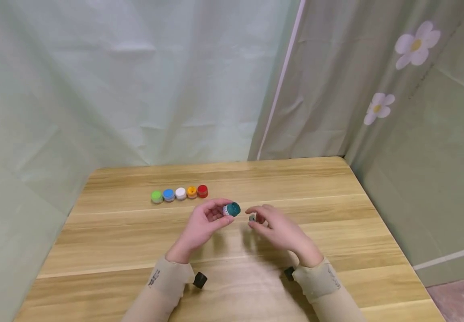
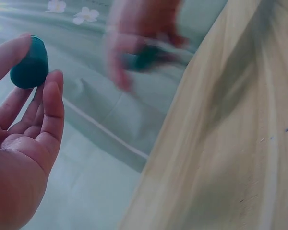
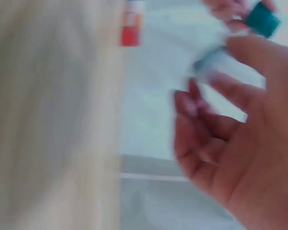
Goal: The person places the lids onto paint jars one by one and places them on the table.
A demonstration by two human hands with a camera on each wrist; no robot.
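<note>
My left hand point(image 1: 200, 226) holds a small teal paint pot point(image 1: 233, 209) between thumb and fingers, tilted above the table; part of a pale printed label shows on its side. The same teal pot point(image 2: 31, 64) is at the upper left of the left wrist view. A short gap to the right, my right hand point(image 1: 278, 226) pinches a small teal, lid-like piece point(image 1: 252, 218) between thumb and forefinger. This lid point(image 3: 211, 58) is blurred in the right wrist view, where its edge shows bluish. The two hands are apart.
Behind the left hand, paint pots stand in a row on the wooden table point(image 1: 107, 250): green point(image 1: 157, 197), blue point(image 1: 169, 195), white point(image 1: 180, 193), orange point(image 1: 191, 192) and red point(image 1: 202, 191). A pale curtain point(image 1: 167, 89) hangs behind the table.
</note>
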